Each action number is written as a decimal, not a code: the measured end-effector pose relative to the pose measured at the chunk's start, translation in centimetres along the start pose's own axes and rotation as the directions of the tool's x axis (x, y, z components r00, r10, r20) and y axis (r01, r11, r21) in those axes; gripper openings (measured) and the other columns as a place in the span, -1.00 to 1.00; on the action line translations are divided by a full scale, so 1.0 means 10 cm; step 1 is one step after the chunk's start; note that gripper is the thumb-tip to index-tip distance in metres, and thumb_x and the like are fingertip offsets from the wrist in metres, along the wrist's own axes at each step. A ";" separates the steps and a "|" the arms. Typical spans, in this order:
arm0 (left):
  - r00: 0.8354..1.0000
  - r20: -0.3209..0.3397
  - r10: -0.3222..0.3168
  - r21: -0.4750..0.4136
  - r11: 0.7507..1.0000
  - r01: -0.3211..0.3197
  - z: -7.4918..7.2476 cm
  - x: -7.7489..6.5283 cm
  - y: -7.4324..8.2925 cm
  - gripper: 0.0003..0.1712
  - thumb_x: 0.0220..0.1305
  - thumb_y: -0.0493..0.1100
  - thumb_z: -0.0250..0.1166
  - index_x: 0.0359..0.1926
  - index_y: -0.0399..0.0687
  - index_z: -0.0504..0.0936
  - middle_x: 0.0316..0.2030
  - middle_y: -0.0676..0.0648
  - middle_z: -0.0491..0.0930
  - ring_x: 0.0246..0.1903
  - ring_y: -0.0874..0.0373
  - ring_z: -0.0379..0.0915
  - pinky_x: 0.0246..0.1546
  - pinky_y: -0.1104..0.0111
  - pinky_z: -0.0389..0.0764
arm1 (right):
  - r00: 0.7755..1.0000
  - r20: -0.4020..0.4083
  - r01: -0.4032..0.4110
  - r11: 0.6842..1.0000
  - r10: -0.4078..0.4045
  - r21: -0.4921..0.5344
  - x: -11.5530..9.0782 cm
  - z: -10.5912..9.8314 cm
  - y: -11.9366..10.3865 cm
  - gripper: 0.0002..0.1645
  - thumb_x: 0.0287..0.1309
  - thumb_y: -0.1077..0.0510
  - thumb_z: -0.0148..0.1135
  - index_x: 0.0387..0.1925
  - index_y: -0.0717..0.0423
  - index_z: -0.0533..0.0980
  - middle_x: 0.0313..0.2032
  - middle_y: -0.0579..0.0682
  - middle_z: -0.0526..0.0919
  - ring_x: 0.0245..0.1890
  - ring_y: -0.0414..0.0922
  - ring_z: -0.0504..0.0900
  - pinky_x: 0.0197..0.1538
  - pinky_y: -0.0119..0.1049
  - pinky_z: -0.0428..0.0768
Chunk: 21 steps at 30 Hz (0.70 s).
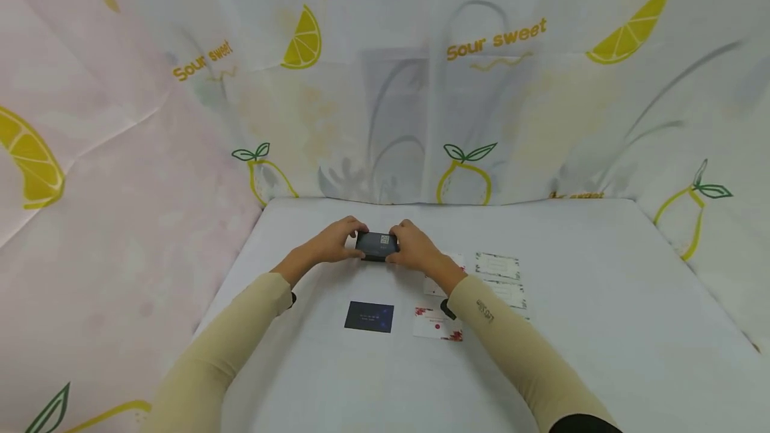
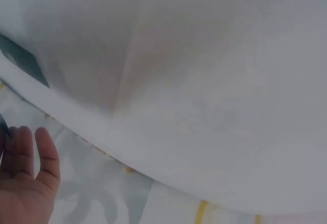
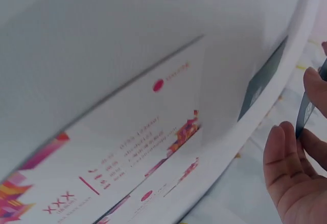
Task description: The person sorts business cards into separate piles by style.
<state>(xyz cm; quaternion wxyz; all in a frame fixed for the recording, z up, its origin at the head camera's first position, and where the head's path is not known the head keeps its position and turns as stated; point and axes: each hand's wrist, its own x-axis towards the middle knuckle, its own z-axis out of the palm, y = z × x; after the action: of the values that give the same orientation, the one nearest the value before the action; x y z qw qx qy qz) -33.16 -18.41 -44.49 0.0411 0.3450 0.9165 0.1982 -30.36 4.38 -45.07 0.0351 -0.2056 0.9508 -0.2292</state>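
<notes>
My left hand (image 1: 334, 240) and right hand (image 1: 416, 247) pinch a dark business card (image 1: 371, 243) by its opposite ends, just above the table. A small white QR code shows near its right end. Beneath it another dark card (image 3: 263, 83) lies on the cloth, mostly hidden in the head view. At the left edge of the left wrist view, the held card's tip meets my left fingers (image 2: 47, 157). In the right wrist view, the card is seen nearly edge-on between my right thumb and fingers (image 3: 278, 157).
Nearer on the white table (image 1: 301, 379) lie a dark blue card (image 1: 369, 317) and a white card with red patterns (image 1: 437, 323). White cards with colourful corners (image 3: 127, 132) lie under my right forearm. Grey-bordered cards (image 1: 497, 266) are farther right. A lemon-print curtain (image 1: 385, 119) stands behind.
</notes>
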 end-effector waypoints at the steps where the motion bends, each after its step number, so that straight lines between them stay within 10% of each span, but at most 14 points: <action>1: 1.000 0.006 -0.004 0.002 1.000 0.004 -0.01 0.02 0.00 -0.40 0.12 -0.14 0.50 0.15 -0.25 0.53 0.05 -0.18 0.53 -0.06 -0.01 0.49 0.02 0.17 0.54 | 1.000 0.004 -0.011 1.000 0.011 -0.003 0.01 -0.01 0.01 -0.32 0.07 0.01 0.48 0.17 0.21 0.49 0.08 0.15 0.50 0.02 -0.01 0.56 0.16 -0.12 0.52; 21: 0.993 0.069 -0.097 -0.044 0.994 0.100 0.07 0.19 -0.09 -0.44 0.11 -0.11 0.51 0.12 -0.18 0.57 0.03 -0.13 0.58 -0.10 0.02 0.51 -0.06 0.21 0.55 | 0.998 0.011 -0.058 0.998 0.058 -0.032 0.08 0.01 0.11 -0.37 0.06 -0.02 0.49 0.17 0.09 0.56 0.08 0.07 0.55 0.06 -0.01 0.57 0.14 -0.09 0.54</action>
<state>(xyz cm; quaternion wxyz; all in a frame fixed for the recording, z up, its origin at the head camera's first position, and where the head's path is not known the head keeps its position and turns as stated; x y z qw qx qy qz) -35.03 -17.54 -45.40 0.0897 0.3046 0.9256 0.2061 -31.44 4.91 -45.61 0.0442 -0.1797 0.9596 -0.2120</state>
